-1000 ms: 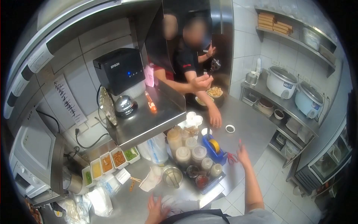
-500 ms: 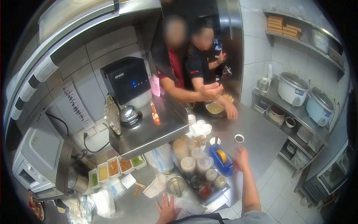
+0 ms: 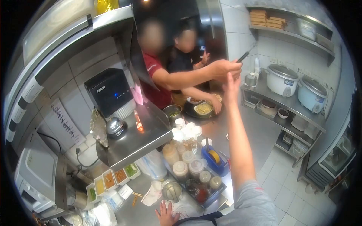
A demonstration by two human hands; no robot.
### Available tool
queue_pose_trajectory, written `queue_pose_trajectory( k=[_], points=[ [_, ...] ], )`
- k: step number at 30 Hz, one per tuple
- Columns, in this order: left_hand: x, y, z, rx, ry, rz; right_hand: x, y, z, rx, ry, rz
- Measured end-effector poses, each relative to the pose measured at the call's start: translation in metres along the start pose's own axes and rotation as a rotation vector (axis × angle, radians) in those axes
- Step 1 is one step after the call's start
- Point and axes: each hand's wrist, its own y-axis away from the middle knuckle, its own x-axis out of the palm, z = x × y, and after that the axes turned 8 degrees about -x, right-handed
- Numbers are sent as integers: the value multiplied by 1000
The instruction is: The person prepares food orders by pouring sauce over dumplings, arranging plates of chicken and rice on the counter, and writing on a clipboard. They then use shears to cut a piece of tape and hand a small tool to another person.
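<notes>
My left hand (image 3: pixel 167 215) lies flat with fingers spread at the counter's near edge, beside a crumpled white cloth (image 3: pixel 184 208). Just beyond it stands a round steel container (image 3: pixel 171 191) with a utensil in it. My right arm is stretched far forward; the right hand (image 3: pixel 231 88) points upward, fingers extended, and overlaps a co-worker's hand (image 3: pixel 226 69). That co-worker's hand grips a black-handled utensil (image 3: pixel 243 57), whose metal end is blurred. Below my right forearm sits a blue tape dispenser (image 3: pixel 215 161) with a yellow roll.
Squeeze bottles (image 3: pixel 180 169) fill a tray left of the dispenser. Two people stand across the counter, one with a hand at a dish of food (image 3: pixel 203 109). A raised steel shelf (image 3: pixel 151 135) holds a black printer (image 3: pixel 107 90) and bell (image 3: pixel 116 127). Rice cookers (image 3: pixel 282 80) stand right.
My right hand has moved from beside the tape dispenser up and forward to the co-worker's hand. The co-worker's arm has stretched out further with the utensil. The camera view has turned right.
</notes>
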Motion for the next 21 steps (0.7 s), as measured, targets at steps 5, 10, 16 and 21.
queue_pose_trajectory(
  k=[5,10,16,21],
  points=[
    [10,-1,4,22,39,-51,-1,-72,27,-396,149,-154],
    [13,0,4,28,48,-73,0,-116,48,-489,657,-104],
    [15,1,7,34,58,-88,-6,-108,58,-337,298,101],
    [18,2,11,37,53,-105,-11,-82,90,-437,64,188]
  ],
)
